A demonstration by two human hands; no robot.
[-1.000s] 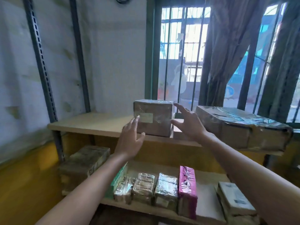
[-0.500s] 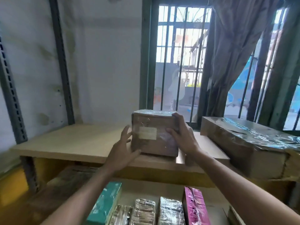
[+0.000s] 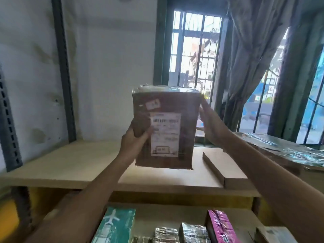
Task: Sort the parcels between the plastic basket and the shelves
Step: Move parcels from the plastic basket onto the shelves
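Head view: one brown parcel (image 3: pixel 172 102) gripped by left hand (image 3: pixel 134 142); right hand (image 3: pixel 210 126) flat against side.

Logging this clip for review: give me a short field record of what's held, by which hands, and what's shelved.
Held: brown parcel, white label facing camera
Left hand: grips parcel's lower left edge, thumb on front
Right hand: fingers flat against parcel's right side
Upper shelf: flat cardboard slab, large taped box
Lower shelf: teal parcel, pink parcel, clear-wrapped bundles
Basket: not in view
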